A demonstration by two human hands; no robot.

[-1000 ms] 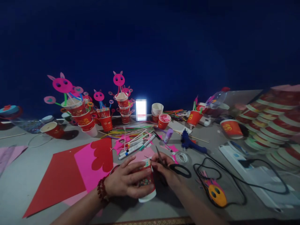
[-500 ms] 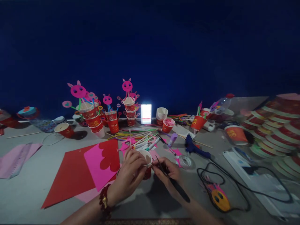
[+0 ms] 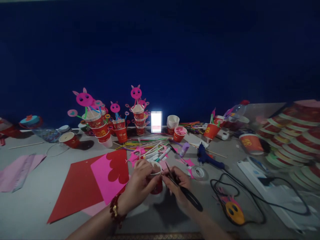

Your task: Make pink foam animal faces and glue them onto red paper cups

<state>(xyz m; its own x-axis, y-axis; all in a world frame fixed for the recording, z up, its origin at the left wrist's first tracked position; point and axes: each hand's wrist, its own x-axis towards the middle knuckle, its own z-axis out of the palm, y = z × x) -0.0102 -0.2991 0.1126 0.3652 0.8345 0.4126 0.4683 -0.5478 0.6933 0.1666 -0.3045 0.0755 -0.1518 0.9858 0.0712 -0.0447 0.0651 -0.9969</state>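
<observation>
A red paper cup [image 3: 157,186] with a white rim is upright near the front middle of the table. Around its left side wraps my left hand [image 3: 140,178], thumb near the rim. My right hand [image 3: 176,181] has scissors [image 3: 188,196] tucked in it, blades pointing up and left, handles lying over the palm side toward the wrist. Its thumb and forefinger pinch at the cup's right edge, close to my left thumb; what lies between those fingertips is too small to make out.
Red card [image 3: 75,190] and pink card [image 3: 102,173] lie left. Markers [image 3: 155,155] and pipe cleaners are behind the cup. A blue glue gun [image 3: 210,160], tape roll [image 3: 198,172] and black cable [image 3: 237,180] lie right. Decorated cups [image 3: 100,128] stand at the back; stacked cups [image 3: 295,133] are far right.
My left hand has turned a little, its thumb now nearer my right fingertips, and more of the cup's red side shows. The scissors have tilted slightly in my right hand.
</observation>
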